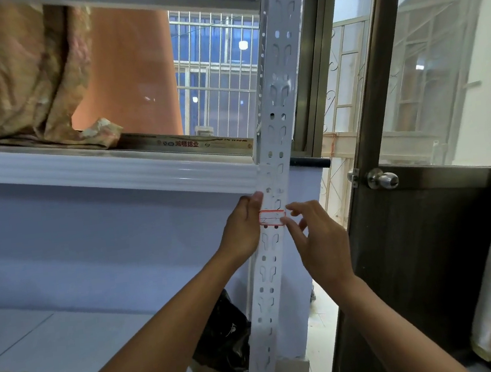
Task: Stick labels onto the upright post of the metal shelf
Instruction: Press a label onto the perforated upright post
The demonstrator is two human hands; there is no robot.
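Right hand [317,238]: on the right side of the post, fingers spread and loosely curled; one fingertip [285,220] touches the label's right end, seemingly pressing it flat. It grips nothing.
Left hand [243,229]: on the post's left edge, fingers extended upward along the metal, thumb tip just above the label's left corner. It appears to steady the post and hold the label's left end; whether it clamps the edge or merely rests against it I cannot tell.
Label [272,217]: a small white sticker with a red border, lying across the front face of the post between the two hands, level and over the slots. It looks stuck already, with smoothing as the step in hand.
Post [273,115]: pale grey perforated metal upright, running from below the forearms up past both hands; only one label shows on it, so more probably remain.
Black bag [225,341]: below the hands, left of the post's lower part, on the floor.
Shelf board [108,177]: pale ribbed edge meeting the post just above the left hand.
Fabric bundle [17,74]: on the shelf, well up and left of the hands.
Door [429,256]: dark, with a metal knob [382,178], beyond the right hand.
Barred window [216,76]: farthest, behind the post.
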